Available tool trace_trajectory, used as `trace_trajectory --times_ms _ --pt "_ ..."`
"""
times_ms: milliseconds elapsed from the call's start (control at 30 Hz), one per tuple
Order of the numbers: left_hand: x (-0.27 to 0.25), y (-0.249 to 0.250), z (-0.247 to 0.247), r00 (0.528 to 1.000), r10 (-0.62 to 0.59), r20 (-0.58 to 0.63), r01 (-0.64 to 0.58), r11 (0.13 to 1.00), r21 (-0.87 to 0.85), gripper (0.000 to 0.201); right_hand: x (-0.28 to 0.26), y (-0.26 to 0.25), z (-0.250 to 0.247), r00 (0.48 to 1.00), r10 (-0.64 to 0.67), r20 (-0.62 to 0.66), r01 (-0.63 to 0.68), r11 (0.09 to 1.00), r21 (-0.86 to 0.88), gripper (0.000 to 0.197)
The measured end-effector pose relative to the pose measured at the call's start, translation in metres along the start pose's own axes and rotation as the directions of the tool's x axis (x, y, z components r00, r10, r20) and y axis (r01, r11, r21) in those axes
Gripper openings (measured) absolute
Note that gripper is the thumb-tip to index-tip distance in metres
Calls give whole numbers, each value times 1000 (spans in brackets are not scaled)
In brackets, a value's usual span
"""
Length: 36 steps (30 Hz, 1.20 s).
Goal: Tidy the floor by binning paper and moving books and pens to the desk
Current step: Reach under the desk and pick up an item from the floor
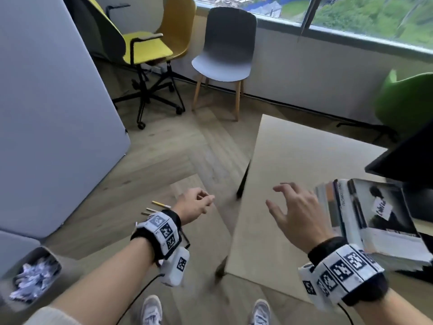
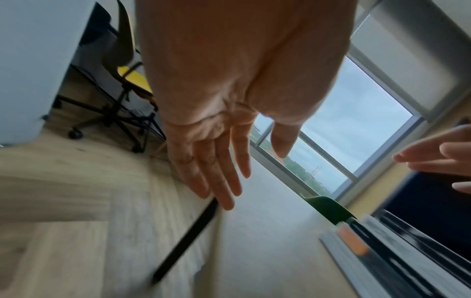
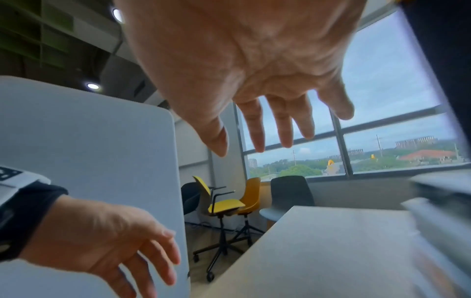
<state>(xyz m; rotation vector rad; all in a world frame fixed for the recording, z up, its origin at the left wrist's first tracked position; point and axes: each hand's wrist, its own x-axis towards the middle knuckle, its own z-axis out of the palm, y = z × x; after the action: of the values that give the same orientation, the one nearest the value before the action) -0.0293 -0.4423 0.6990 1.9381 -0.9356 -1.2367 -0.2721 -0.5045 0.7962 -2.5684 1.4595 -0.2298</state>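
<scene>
While both hands hang empty over the desk (image 1: 293, 165), the books (image 1: 379, 221) sit stacked on its right side, w/ a photo-cover one on top. Right hand (image 1: 296, 216) is above the desktop just left of the stack, fingers spread, not touching it. Left hand (image 1: 194, 205) is past the desk's left edge, over the floor, fingers loose & relaxed. Pens (image 1: 152, 208) lie on the wood floor near the left wrist. Bin (image 1: 32, 277) at lower left holds crumpled paper.

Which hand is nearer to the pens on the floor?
Left. The left hand hovers just beside the pens; the right hand is over the desk, farther away.
</scene>
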Motion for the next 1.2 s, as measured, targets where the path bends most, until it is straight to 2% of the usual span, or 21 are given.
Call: trace_trajectory --times_ms 100,233,333,467,567,633,733,833,933,1033,1133,1200 --pt "-5 -65 -77 994 -56 -94 55 998 -13 30 14 -77 58 987 -17 161 5 997 75 34" --pt "-13 -145 -142 966 -192 -173 212 972 103 18 35 -160 132 937 -4 350 -27 996 84 30" --pt "-5 -190 -162 939 -290 -186 332 906 262 15 47 -194 191 836 87 541 -155 985 80 32" --pt "23 -238 -164 911 -371 -181 413 833 368 13 68 -193 264 661 195 725 -280 960 -3 39" --pt "57 -262 -154 899 -407 -161 436 804 404 13 86 -166 311 589 291 754 -302 945 -129 39" --pt "99 -278 -145 910 -389 -143 412 814 409 14 106 -140 349 564 372 737 -362 914 -184 40" --pt "188 -314 -120 950 -279 -139 311 861 402 14 145 -90 427 541 523 658 -542 816 -202 36" --pt "277 -369 -78 979 -177 -104 203 896 395 12 173 -27 511 459 644 612 -690 693 -211 35" --pt "359 -426 -32 995 -97 -23 97 904 416 9 193 42 590 403 717 569 -761 608 -228 34" --pt "446 -462 9 999 19 37 -33 898 439 9 214 113 661 391 771 503 -802 553 -225 32" --pt "531 -479 51 989 133 61 -146 871 470 4 230 186 718 424 807 412 -827 530 -186 31" --pt "582 -482 78 977 203 70 -209 829 518 16 240 229 740 455 820 347 -835 528 -154 27"
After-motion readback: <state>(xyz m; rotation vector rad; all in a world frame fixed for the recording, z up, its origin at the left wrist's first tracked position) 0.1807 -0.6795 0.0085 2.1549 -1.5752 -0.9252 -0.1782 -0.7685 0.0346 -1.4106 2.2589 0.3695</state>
